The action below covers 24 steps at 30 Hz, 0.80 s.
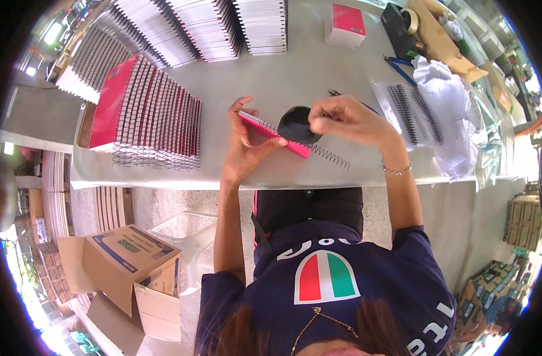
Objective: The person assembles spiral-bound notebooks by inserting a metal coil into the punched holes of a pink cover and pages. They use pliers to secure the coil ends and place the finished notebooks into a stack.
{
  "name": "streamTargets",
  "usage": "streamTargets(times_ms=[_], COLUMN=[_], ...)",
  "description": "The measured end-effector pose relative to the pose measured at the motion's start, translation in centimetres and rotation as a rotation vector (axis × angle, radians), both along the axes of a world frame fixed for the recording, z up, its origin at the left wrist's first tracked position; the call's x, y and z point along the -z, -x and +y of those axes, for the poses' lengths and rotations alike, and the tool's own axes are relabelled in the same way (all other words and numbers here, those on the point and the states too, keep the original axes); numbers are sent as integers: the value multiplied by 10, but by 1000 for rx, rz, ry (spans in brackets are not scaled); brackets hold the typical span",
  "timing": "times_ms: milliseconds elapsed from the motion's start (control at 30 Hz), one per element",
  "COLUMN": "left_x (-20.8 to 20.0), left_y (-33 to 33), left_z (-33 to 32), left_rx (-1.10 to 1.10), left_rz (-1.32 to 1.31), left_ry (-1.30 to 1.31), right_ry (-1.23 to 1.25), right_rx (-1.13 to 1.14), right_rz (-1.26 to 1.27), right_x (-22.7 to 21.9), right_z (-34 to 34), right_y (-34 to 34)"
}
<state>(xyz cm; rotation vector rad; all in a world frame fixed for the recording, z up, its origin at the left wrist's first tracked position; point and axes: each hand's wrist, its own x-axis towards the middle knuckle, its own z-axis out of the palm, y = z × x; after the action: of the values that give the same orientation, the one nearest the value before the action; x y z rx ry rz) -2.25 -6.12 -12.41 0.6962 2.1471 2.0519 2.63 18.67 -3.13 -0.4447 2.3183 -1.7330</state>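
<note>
My left hand (pixel 242 149) is closed around a small notebook (pixel 298 149) with a red cover, its thumb pressed along the near side. A dark spiral wire (pixel 335 158) runs along the notebook's edge, and its loose end sticks out past the right corner. A black, rounded object (pixel 296 124) lies against that edge; its kind is unclear. My right hand (pixel 353 121) is closed at the right side of this black object, fingers bent as in a pinch. Part of the black object is hidden behind the fingers.
Red-covered spiral notebooks (pixel 155 113) stand stacked at the left, with white paper stacks (pixel 262 26) behind. Far right are a small red-topped pad stack (pixel 346 26), a tape dispenser (pixel 404 29), blue-handled pliers (pixel 401 68) and loose spiral wires (pixel 404 113). An opened cardboard box (pixel 128 255) sits below the table.
</note>
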Motion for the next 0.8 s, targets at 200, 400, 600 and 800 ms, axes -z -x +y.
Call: streamTargets(times_ms=[200, 400, 600, 800], left_x=[-6, -2, -8, -7], left_y=[0, 0, 0, 2], left_z=[1, 0, 0, 4], left_rx=[18, 40, 84, 74], left_rz=[-57, -32, -81, 16], left_ry=[-48, -41, -89, -73], right_ry=[-84, 29, 189, 32], right_rx=[118, 12, 20, 143], right_rz=[108, -1, 29, 103], right_x=[10, 7, 10, 10], right_z=[-12, -14, -23, -39], right_y=[4, 5, 12, 27])
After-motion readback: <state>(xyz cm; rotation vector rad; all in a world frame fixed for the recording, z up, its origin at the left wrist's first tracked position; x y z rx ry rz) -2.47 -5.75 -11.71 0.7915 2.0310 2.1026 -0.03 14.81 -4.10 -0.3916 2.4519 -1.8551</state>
